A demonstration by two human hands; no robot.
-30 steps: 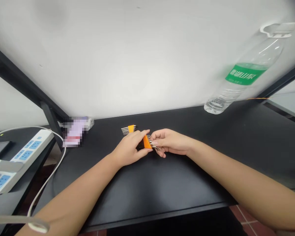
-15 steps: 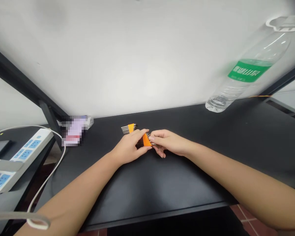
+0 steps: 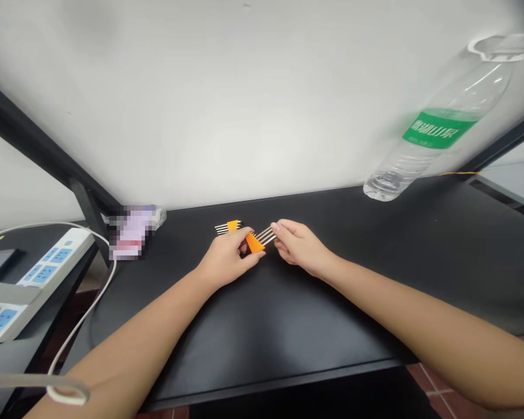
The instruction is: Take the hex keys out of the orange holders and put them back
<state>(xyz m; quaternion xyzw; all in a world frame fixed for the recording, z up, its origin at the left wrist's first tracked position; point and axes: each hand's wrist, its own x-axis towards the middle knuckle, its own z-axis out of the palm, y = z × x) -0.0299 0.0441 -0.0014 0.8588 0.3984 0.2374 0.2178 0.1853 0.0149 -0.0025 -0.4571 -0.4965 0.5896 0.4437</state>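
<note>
My left hand (image 3: 227,258) is closed on the orange holder (image 3: 255,242) of a hex key set, thumb below and fingers above. Several slim metal hex keys (image 3: 266,235) stick out of that holder to the right, side by side. Their far ends are pinched in my right hand (image 3: 297,241), between thumb and fingers. Just behind my left hand, a second hex key set (image 3: 232,226) with an orange holder lies on the black table (image 3: 279,331). Part of it is hidden by the left fingers.
A large water bottle (image 3: 434,131) with a green label stands at the back right against the white wall. At the left are a blurred-out package (image 3: 133,233), a white power strip (image 3: 43,279) and a looping white cable (image 3: 109,279). A dark metal frame (image 3: 48,148) rises there.
My right hand has drawn slightly right and up from the holder, and more of the keys' length shows. The left hand has shifted a little left with the holder, which has tilted.
</note>
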